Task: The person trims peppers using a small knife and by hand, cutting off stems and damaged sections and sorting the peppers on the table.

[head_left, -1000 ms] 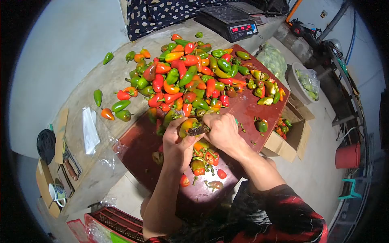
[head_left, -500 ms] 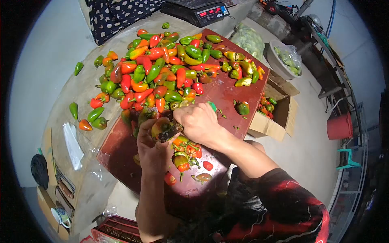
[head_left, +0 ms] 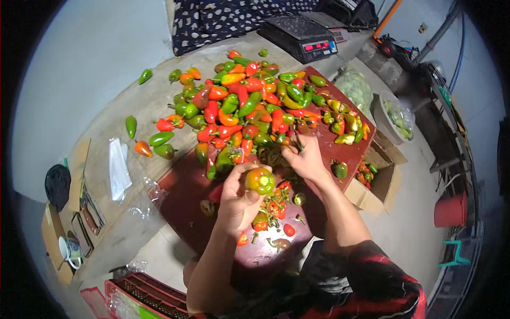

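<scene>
My left hand (head_left: 238,200) holds an orange and green pepper (head_left: 260,181) with its cut stem end facing up. My right hand (head_left: 305,157) is to the right and a little above, its fingers closed; a dark thin thing shows at its fingertips, too small to name. A large pile of red, green and orange peppers (head_left: 234,101) lies beyond both hands on the red board (head_left: 180,181) and the concrete counter. Below the hands, cut pepper pieces (head_left: 277,209) and stems lie on the board. Several cut peppers (head_left: 345,125) sit at its right side.
A scale (head_left: 297,40) with lit red digits stands at the back. Right of the board are a cardboard box (head_left: 390,186) with peppers, a white basin (head_left: 383,118) and a bag of greens (head_left: 355,87). A red crate (head_left: 146,295) is at lower left, and a mug (head_left: 69,250) left.
My right hand has moved away from the pepper in my left hand, up and to the right. That pepper's stem end now faces the camera. The camera view has shifted too.
</scene>
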The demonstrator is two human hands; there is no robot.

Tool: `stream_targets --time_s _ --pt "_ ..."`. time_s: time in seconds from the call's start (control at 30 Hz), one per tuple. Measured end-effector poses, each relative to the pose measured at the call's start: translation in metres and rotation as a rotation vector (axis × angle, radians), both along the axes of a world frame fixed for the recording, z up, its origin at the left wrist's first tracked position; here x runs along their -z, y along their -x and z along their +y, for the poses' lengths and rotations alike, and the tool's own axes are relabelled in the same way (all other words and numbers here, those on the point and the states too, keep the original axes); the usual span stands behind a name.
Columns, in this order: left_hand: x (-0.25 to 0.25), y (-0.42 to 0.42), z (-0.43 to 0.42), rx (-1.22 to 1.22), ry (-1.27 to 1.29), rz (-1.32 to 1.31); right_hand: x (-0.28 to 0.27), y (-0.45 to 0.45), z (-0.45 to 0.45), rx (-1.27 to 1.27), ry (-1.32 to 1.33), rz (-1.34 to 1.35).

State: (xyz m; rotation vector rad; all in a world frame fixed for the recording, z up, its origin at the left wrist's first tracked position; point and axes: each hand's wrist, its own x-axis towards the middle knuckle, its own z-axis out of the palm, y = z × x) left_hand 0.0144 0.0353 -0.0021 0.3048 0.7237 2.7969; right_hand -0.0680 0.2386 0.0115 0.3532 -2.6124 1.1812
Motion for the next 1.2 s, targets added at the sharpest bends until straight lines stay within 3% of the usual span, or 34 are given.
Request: stream_targets --time_s 0.17,0.3,0.57,0.7,0.77,0.9,1.07,1.17,1.2 --pt "0.003 0.004 -0.003 0.022 -0.118 0.003 -0.017 -0.018 -0.010 -0.276 0.629 -0.386" --pt "0.007 0.011 0.000 -0.005 -0.031 -0.001 -0.022 -0.029 -0.019 -0.501 0.687 -0.387" --pt "-0.005 0.012 0.006 -0.086 0.175 0.005 -0.013 -0.029 -0.017 -0.477 0.384 -0.319" --pt "-0.011 0.012 0.003 -0.068 0.225 -0.008 -0.009 -0.026 -0.015 -0.488 0.561 -0.366" --pt "-0.012 0.012 0.003 -0.060 0.214 0.010 -0.013 -0.026 -0.007 -0.476 0.803 -0.671" --pt "-0.004 0.013 -0.004 -0.036 0.226 -0.040 -0.008 -0.021 -0.008 -0.400 1.022 -0.824" --pt "-0.013 0.010 -0.001 -0.012 0.222 -0.162 -0.014 -0.024 -0.020 -0.243 0.928 -0.832" --pt "-0.013 0.010 0.001 -0.053 0.440 -0.096 -0.013 -0.025 -0.026 -0.147 0.695 -0.780" --pt "-0.008 0.011 0.001 -0.050 0.554 -0.064 -0.013 -0.027 -0.030 -0.157 0.600 -0.638"
